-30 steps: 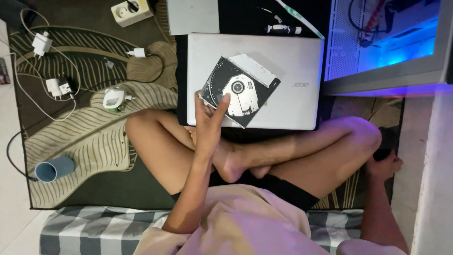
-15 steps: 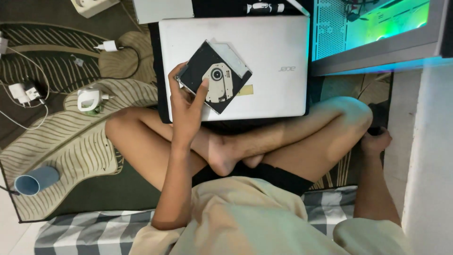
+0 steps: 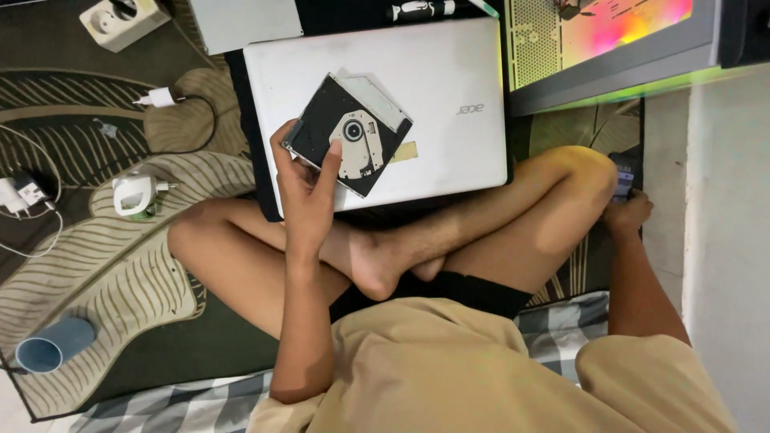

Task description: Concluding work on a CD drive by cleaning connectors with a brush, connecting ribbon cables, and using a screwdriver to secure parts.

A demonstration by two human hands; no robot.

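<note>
The left hand [image 3: 305, 188] is pinching a disc drive [image 3: 350, 134] (black, tray side up) over the shut laptop [image 3: 417, 88]. The right hand [image 3: 627, 215] is resting by the knee; its grip is hard to tell.

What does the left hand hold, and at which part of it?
The left hand holds a disc drive by its lower left corner, thumb on the top face, above the closed laptop. The right hand rests on the floor beside the knee.
</note>
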